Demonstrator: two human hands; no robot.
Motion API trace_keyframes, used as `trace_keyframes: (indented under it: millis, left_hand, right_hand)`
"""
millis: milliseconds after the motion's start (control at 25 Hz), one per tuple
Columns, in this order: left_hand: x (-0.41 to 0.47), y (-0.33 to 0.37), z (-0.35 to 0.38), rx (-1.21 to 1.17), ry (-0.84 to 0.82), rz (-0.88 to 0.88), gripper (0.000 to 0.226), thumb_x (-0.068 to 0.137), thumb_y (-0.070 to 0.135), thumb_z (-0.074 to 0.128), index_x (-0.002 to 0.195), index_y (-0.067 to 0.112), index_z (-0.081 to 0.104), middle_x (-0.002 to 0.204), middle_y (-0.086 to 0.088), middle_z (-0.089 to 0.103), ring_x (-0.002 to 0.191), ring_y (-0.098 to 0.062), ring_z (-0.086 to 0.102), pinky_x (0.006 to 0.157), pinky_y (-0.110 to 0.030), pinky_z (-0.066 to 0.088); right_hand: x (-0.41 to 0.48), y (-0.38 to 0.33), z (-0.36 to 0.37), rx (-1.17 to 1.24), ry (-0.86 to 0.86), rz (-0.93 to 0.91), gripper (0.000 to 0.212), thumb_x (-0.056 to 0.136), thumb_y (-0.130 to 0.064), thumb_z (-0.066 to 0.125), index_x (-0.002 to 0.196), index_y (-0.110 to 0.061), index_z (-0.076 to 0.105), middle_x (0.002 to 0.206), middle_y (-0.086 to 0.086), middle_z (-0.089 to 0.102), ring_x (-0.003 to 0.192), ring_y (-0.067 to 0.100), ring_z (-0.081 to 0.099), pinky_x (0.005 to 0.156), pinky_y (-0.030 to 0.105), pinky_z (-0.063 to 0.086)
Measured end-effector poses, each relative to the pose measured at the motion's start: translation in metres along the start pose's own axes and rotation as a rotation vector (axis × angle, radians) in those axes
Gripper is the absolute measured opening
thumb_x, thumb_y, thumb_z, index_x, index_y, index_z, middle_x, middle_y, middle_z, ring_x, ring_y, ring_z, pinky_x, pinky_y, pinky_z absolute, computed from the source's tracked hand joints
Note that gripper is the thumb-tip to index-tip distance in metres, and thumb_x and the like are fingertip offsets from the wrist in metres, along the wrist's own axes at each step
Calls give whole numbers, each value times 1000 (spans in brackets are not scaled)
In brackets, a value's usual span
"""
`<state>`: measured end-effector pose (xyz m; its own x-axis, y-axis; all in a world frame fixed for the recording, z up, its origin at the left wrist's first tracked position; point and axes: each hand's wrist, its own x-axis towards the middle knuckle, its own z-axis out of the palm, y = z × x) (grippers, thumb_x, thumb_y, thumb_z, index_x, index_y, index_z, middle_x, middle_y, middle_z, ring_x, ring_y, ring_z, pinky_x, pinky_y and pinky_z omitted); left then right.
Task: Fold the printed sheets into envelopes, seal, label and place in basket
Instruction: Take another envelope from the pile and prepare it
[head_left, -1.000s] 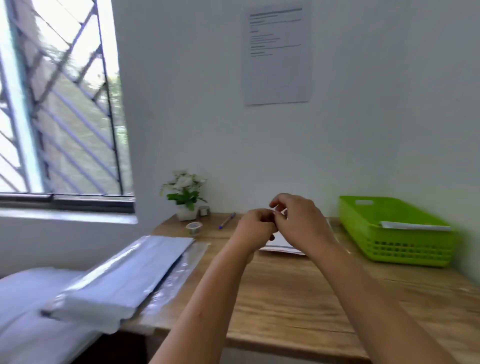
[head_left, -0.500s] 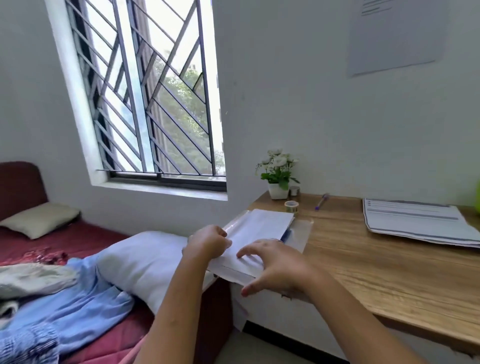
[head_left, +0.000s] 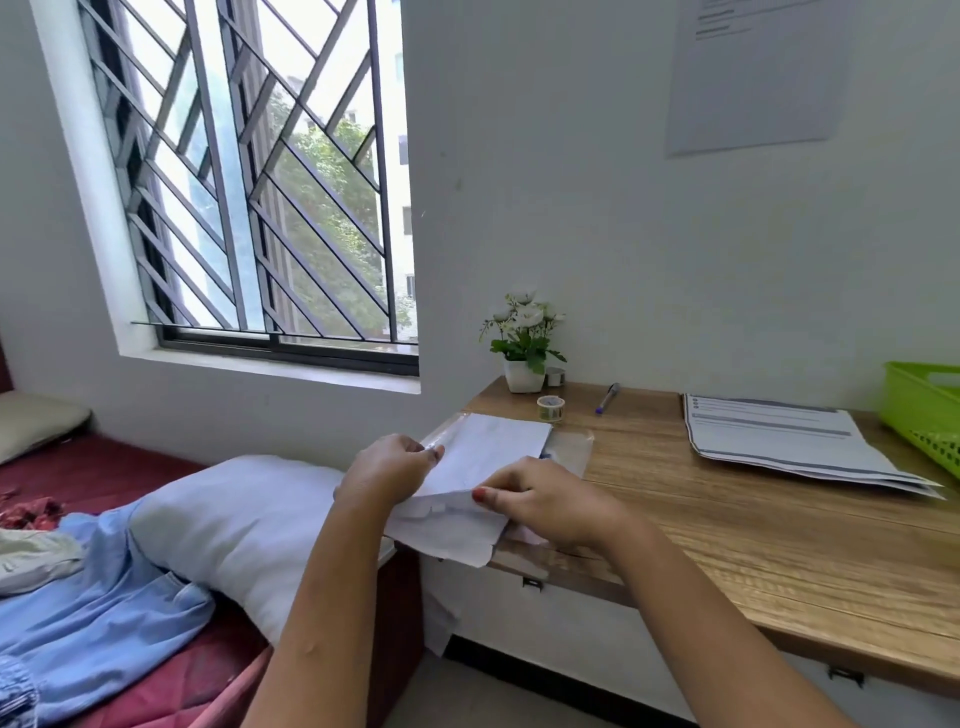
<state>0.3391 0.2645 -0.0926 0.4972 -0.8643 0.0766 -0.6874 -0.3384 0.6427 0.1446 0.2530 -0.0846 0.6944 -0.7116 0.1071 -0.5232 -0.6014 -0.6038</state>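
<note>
Both hands lifting one white envelope from the envelope pack at the desk's left end.

The right hand pinches the envelope at its upper edge, thumb on top; the left hand is closed on its far-left corner. The envelope overhangs the desk edge, above the pack of envelopes in clear wrap. Behind lie a tape roll, a pen and a potted plant; the printed sheets lie to the right, just beside the green basket.
</note>
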Motion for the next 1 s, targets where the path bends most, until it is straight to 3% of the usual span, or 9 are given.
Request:
trace_keyframes:
  millis: [120, 320, 400, 480, 560, 680, 800, 920, 1000]
  left_hand:
    - [-6, 5, -2, -233, 100, 1, 45, 90, 52, 46, 117, 18, 59, 114, -6, 61, 108, -26, 53, 96, -40, 43]
    - [-25, 36, 7, -790, 475, 97, 43, 93, 47, 45, 128, 22, 47, 123, -8, 57, 101, -19, 49, 86, -32, 38]
    - [-35, 52, 16, -860, 468, 205, 50, 91, 49, 49, 135, 27, 38, 131, -10, 49, 114, -25, 48, 94, -37, 40]
    - [-46, 73, 25, -799, 431, 364, 63, 86, 46, 58, 141, 34, 29, 144, -6, 37, 130, -24, 37, 105, -42, 34]
    - [-57, 97, 38, -680, 380, 530, 77, 81, 46, 65, 144, 38, 21, 151, 1, 28, 136, -19, 27, 111, -42, 25]
    - [-79, 143, 60, -429, 339, 739, 94, 70, 65, 62, 144, 48, 6, 156, 10, 16, 144, -16, 12, 115, -45, 15]
    - [-99, 181, 91, -207, 244, 863, 88, 67, 73, 52, 135, 64, -2, 156, 16, 9, 145, -14, 4, 111, -53, 7]
    - [-108, 198, 127, -38, 61, 906, 72, 83, 58, 46, 139, 58, 2, 155, 12, 18, 145, -19, 11, 111, -59, 11]
    - [-110, 203, 148, 82, -90, 891, 68, 88, 53, 44, 142, 53, 3, 156, 10, 17, 144, -22, 12, 111, -60, 15]
  right_hand:
    - [1, 0, -2, 97, 75, 25, 31, 96, -35, 49, 99, -12, 70, 90, 2, 66, 83, 15, 57, 72, 31, 43]
    - [4, -1, -19, 327, 560, -22, 20, 95, -28, 53, 100, -19, 71, 81, -9, 66, 78, 21, 60, 68, 18, 44]
    - [-1, -1, -34, 596, 674, -31, 16, 95, -28, 53, 89, -25, 68, 82, -3, 66, 77, 27, 60, 73, 32, 52]
    - [-12, 0, -53, 890, 742, -50, 18, 96, -25, 53, 84, -24, 66, 83, 0, 68, 76, 19, 65, 69, 40, 59]
    - [-25, 3, -73, 1199, 812, -75, 19, 97, -20, 51, 83, -20, 64, 72, -4, 70, 62, 10, 68, 53, 30, 58]
    - [-54, 17, -98, 1463, 946, -76, 20, 98, -16, 49, 82, -18, 61, 65, -1, 69, 46, 11, 62, 40, 20, 48]
    - [-86, 44, -112, 1490, 1059, 24, 19, 100, -14, 45, 85, -15, 56, 67, 6, 59, 32, 9, 41, 32, 13, 28]
    - [-124, 79, -117, 1348, 976, 251, 14, 96, 0, 46, 96, -8, 56, 72, 12, 60, 42, 14, 52, 37, 21, 47]
    - [-151, 102, -118, 1137, 874, 434, 32, 89, 11, 49, 113, -10, 50, 74, 14, 62, 51, 18, 60, 44, 28, 56]
